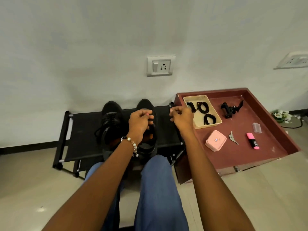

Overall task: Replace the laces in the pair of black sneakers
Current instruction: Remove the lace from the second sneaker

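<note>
Pale plaster wall (100,47), matte and faintly scuffed, backs everything, with a white socket plate (159,65) set into it. Against its foot stands a low counter (83,130) of black fabric stretched over thin metal tubes, and beside it a maroon tray (266,147) with a raised lip and a worn, chalky floor. On the counter sit two black knit sneakers side by side: the left sneaker (110,120) carries its lace loose and trailing, while the right sneaker (147,130) gapes open, orange lining showing. The person's left hand (139,122), beaded bracelet at the wrist, is curled over that open shoe, fingers pinched together, apparently on a lace end, though black on black hides it. The right hand (180,118) is drawn out to the side, fingertips also pinched; what it grips I cannot tell. In the tray a shallow woven basket (202,112) holds coiled black laces (202,107); nearer lie a rounded pink box (215,140), a pink highlighter (253,141) and a key (232,137). My worry is a sharp sideways pull: it could drag the light shoe along the slack fabric, or leave the lace uneven or skipping an eyelet.
</note>
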Demonstrator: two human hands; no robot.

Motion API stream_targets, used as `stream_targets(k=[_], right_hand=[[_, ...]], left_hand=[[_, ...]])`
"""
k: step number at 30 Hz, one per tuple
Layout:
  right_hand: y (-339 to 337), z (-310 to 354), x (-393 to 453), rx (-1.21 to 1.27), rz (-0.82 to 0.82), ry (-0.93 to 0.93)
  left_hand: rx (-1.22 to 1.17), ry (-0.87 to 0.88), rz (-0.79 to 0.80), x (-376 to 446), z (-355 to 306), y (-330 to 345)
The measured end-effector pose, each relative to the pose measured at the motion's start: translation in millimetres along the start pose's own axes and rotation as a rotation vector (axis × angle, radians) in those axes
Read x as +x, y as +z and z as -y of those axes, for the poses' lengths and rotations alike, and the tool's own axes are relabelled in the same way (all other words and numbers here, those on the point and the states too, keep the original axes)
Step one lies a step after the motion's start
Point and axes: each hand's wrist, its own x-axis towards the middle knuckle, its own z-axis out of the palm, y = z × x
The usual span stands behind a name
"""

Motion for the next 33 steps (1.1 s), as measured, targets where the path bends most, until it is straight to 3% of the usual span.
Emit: stream_targets(k=[9, 15, 19, 25, 30, 33], right_hand=[[57.2, 49.9, -85.8, 0.052, 0.187, -0.102], [117.2, 59.1, -93.0, -0.027, 0.339, -0.134], [151.4, 49.7, -86.1, -0.128, 0.369, -0.202], [182.9, 30.9, -73.6, -0.299, 0.472, -0.364], [182.5, 9.4, -71.8, -0.248, 0.408, -0.474], [184.6, 4.3, -70.2, -0.332, 0.313, -0.666]], left_hand=[[0.032, 0.154, -0.233, -48.7, 8.9, -118.2], [0.148, 0.104, -0.392, -27.9, 30.6, -169.6], [0.244, 0.081, -0.38, -7.8, 45.0, -179.2], [0.443, 0.171, -0.228, 18.1, 63.2, -171.2], [0.583, 0.197, -0.228, 36.0, 80.7, -163.3], [0.622, 0.204, -0.252, 43.3, 82.4, -160.0]])
